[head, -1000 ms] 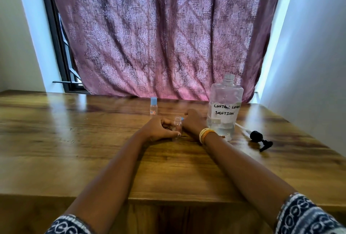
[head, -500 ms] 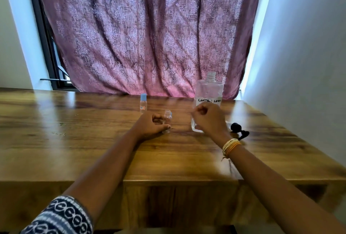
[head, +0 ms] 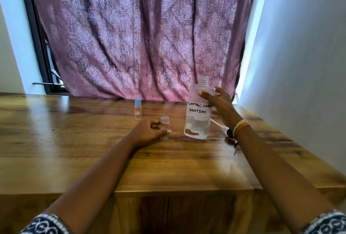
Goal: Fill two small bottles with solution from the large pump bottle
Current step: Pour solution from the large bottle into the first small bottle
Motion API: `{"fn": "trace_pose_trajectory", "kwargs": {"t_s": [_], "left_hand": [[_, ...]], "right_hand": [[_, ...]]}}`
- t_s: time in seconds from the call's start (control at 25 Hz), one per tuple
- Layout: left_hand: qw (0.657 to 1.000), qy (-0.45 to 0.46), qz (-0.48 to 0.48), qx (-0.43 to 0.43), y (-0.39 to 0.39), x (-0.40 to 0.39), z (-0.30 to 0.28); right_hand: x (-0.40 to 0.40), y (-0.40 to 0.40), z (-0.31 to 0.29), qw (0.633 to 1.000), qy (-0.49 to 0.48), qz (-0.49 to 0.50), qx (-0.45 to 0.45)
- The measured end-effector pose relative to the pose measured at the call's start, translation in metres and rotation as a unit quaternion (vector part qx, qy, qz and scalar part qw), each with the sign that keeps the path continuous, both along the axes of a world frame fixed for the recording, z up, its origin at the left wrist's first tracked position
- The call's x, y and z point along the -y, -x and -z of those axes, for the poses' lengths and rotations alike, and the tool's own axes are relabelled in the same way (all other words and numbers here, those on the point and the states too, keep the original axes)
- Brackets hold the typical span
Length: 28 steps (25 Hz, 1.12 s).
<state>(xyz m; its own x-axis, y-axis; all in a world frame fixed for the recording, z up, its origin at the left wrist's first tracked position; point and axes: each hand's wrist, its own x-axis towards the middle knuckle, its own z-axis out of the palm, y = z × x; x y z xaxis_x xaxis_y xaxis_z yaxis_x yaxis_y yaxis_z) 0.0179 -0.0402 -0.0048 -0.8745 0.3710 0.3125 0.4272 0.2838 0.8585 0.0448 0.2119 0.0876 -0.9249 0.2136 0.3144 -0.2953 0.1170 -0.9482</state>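
Observation:
The large clear bottle (head: 198,113), labelled "contact lens solution", stands on the wooden table with its neck uncapped and some liquid in the bottom. My right hand (head: 219,104) is at its right side, fingers spread around the body, touching or nearly touching it. My left hand (head: 149,130) rests on the table, its thumb and fingers holding an uncapped small clear bottle (head: 165,127) upright. A second small bottle (head: 138,109) with a blue cap stands farther back, apart from both hands.
The black pump head (head: 231,136) with its white tube lies on the table behind my right wrist, partly hidden. A patterned purple curtain (head: 140,37) hangs behind the table. A white wall (head: 299,65) runs close along the right.
My right hand has left the small bottle, moved right and risen to the large bottle's side with fingers opening. My left hand has stayed on the small bottle.

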Motion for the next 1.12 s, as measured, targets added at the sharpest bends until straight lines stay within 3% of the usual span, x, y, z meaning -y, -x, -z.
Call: {"fn": "trace_pose_trajectory", "kwargs": {"t_s": [0.12, 0.32, 0.4, 0.6, 0.76, 1.12], "left_hand": [[0.998, -0.041, 0.015, 0.048, 0.001, -0.001, 0.002], [0.994, -0.067, 0.04, 0.074, 0.004, 0.0, 0.0], [0.99, -0.091, 0.037, 0.098, 0.006, -0.002, 0.0], [0.985, -0.138, 0.031, 0.103, 0.002, -0.008, -0.007], [0.976, -0.19, 0.021, 0.109, 0.005, -0.007, -0.008], [0.982, -0.175, 0.004, 0.066, 0.005, -0.002, -0.008]], "right_hand": [[0.008, 0.008, 0.009, 0.997, -0.037, -0.053, -0.04], [0.031, 0.023, 0.023, 0.986, -0.071, 0.05, -0.143], [0.031, 0.025, 0.021, 0.975, -0.113, 0.042, -0.186], [0.024, 0.028, 0.03, 0.911, -0.312, 0.025, -0.269], [0.014, 0.033, 0.042, 0.852, -0.437, 0.024, -0.286], [0.01, 0.039, 0.043, 0.794, -0.525, 0.01, -0.305]]}}
